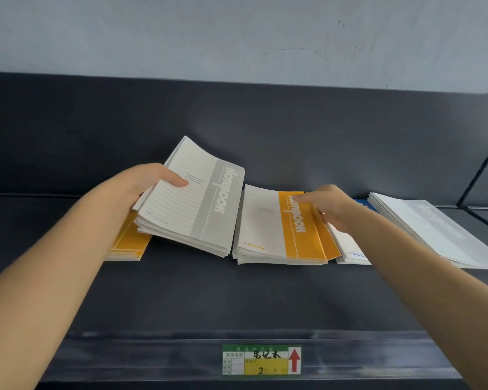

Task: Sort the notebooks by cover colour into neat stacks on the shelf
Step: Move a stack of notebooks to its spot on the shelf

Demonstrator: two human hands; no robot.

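Left hand (148, 182): clenched on a grey bundle (197, 204) of notebooks; the thumb (178, 182) is laid across the top cover and the other fingers are hidden beneath.
Grey bundle: held off the shelf (209, 299) and tilted, far corner raised; its lower left corner overhangs the left yellow stack (128, 243). "NOTEBOOK" is printed on its grey band.
Left yellow stack: lies flat on the shelf and is largely covered by the left hand and bundle.
Right hand (331, 206): rests on the middle yellow stack (265, 229); the index finger is laid straight on the yellow band. The other fingers are tucked at the stack's right edge; whether they are grasping it cannot be told.
Middle yellow stack: lies on the shelf, just right of the grey bundle; yellow covers are fanned out at its right edge.
Blue stack (352, 253): sits just right of the middle yellow stack and is mostly hidden under the right forearm.
Grey stack (440, 235): lies at the far right of the shelf, turned at an angle, pale grey cover uppermost.
Shelf: dark, with a dark back panel.
Label (261, 360): fixed at the shelf's front edge; it is green and yellow and marked with a red arrow and a "2".
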